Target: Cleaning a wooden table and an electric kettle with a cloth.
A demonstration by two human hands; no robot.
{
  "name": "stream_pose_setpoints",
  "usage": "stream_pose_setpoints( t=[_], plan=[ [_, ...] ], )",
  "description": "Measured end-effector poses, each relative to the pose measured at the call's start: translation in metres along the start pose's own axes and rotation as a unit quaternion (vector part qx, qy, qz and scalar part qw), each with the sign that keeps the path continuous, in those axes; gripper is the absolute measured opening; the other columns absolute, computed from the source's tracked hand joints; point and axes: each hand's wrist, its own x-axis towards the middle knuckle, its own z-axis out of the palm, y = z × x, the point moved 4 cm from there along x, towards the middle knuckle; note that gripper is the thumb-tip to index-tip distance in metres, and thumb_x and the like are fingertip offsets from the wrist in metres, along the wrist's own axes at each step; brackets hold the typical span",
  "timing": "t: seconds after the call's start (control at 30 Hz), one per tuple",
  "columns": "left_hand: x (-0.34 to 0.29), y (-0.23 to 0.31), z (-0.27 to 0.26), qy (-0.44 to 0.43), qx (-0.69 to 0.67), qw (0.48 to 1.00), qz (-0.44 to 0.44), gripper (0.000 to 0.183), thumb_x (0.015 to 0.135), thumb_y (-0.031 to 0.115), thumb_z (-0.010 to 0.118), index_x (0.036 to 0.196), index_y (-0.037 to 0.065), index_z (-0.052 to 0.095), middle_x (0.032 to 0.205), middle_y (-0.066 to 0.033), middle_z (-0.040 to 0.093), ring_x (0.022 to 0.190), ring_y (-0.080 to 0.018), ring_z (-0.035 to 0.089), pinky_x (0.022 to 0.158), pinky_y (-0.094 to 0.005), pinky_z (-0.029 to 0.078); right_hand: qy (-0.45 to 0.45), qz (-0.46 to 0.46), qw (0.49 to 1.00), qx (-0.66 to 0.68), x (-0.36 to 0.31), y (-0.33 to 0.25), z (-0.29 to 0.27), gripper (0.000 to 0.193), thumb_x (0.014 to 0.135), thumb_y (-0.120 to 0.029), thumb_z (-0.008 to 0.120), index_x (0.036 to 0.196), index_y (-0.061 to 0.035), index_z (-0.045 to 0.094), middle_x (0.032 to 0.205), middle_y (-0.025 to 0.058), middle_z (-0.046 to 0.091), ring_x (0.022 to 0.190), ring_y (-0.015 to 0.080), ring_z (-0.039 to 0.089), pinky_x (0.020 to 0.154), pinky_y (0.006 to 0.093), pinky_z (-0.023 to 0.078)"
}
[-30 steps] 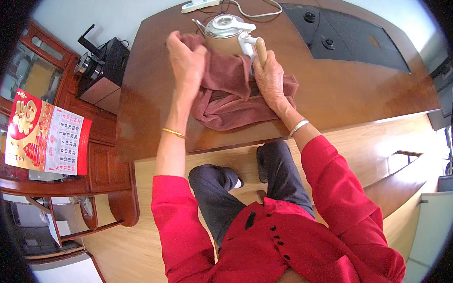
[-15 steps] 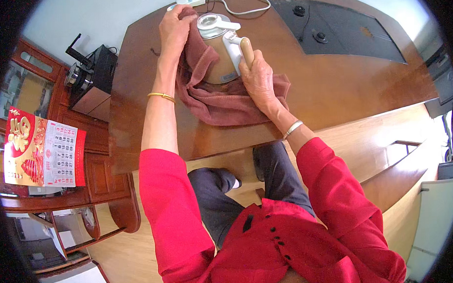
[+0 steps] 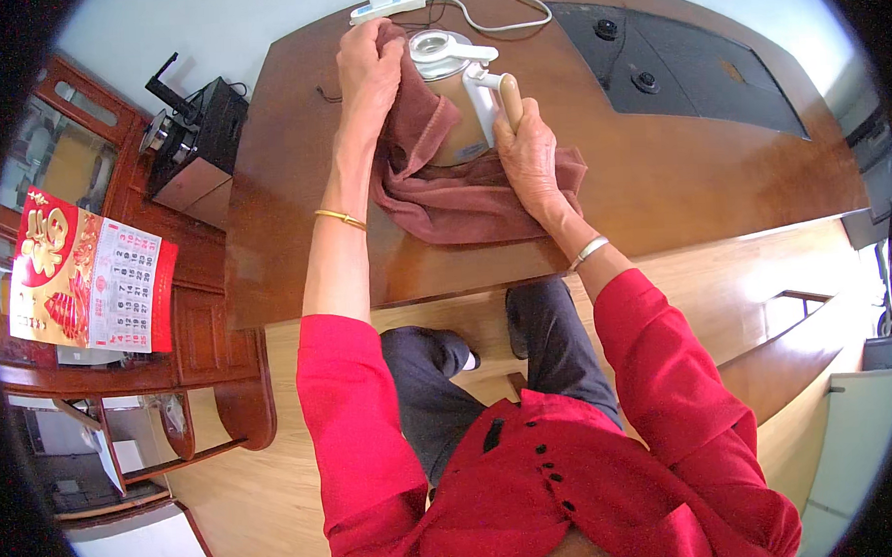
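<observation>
A tan kettle-like jug (image 3: 469,140) with a white lid (image 3: 438,55) and a white handle with a tan grip stands upright on the table. My right hand (image 3: 528,158) is wrapped round that grip. At the jug's upper left, my left hand (image 3: 368,70) pinches the end of a brown towel (image 3: 434,208). From there the towel runs down against the jug's left side and lies bunched round its front, passing under my right wrist. Much of the jug's lower body is hidden behind the cloth.
Behind the jug lie a white power strip (image 3: 387,6) and its cable (image 3: 501,26). A dark panel (image 3: 694,68) with two black knobs is at the table's far right. Left of the table are a black appliance (image 3: 201,145), a wooden cabinet (image 3: 217,336) and a red calendar (image 3: 97,271).
The whole view has shifted slightly, so the table and jug sit further right. The towel's fold covers a little more of the jug's front. Both hands keep their holds.
</observation>
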Motion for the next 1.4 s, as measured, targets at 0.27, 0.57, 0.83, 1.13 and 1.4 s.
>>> stream_pose_setpoints(
  t=[0.27,0.57,0.83,1.13,1.4],
  plan=[
    [-0.008,0.01,-0.002,0.012,0.009,0.999,-0.042,0.032,0.086,0.021,0.062,0.111,0.002,0.062,0.113,-0.0179,0.06,0.104,-0.0294,0.059,0.092,-0.0361,0.045,-0.009,-0.018,1.0,-0.013,0.001,0.005,0.003,0.035,0.094,-0.024,0.054,0.122,-0.0025,0.05,0.088,0.0233,0.059,0.083,0.0449,0.059,0.071,0.049,0.047],
    [-0.016,0.013,-0.008,0.052,0.044,0.997,-0.04,0.029,0.085,0.023,0.064,0.104,0.001,0.063,0.099,-0.0171,0.063,0.094,-0.0308,0.061,0.085,-0.0387,0.046,-0.005,0.005,1.0,0.009,0.001,0.0,0.0,0.027,0.093,-0.023,0.054,0.106,0.0004,0.052,0.09,0.0258,0.06,0.086,0.047,0.059,0.072,0.05,0.047],
    [-0.033,0.025,-0.01,0.069,0.05,0.996,-0.026,0.03,0.087,0.023,0.062,0.106,0.0,0.06,0.102,-0.0192,0.06,0.096,-0.0334,0.059,0.085,-0.0404,0.045,0.018,-0.015,1.0,0.013,0.002,0.003,0.002,0.025,0.087,-0.02,0.063,0.096,-0.0022,0.049,0.085,0.0288,0.062,0.084,0.0479,0.06,0.07,0.053,0.048],
    [-0.061,0.011,-0.001,0.159,0.001,0.986,-0.053,0.028,0.09,0.023,0.059,0.103,-0.002,0.058,0.099,-0.0184,0.06,0.095,-0.0333,0.059,0.085,-0.0414,0.045,-0.002,-0.028,1.0,-0.014,0.001,0.003,0.005,0.033,0.094,-0.021,0.053,0.124,-0.0094,0.048,0.091,0.0231,0.057,0.086,0.0465,0.058,0.07,0.0519,0.045],
    [-0.092,0.007,0.009,0.182,-0.013,0.981,-0.058,0.023,0.091,0.017,0.057,0.101,-0.003,0.054,0.096,-0.019,0.055,0.089,-0.0328,0.055,0.08,-0.0416,0.044,0.006,-0.026,0.999,-0.018,0.004,0.007,0.006,0.027,0.091,-0.024,0.057,0.105,-0.0023,0.05,0.088,0.0263,0.06,0.085,0.0478,0.058,0.07,0.0532,0.046]
  ],
)
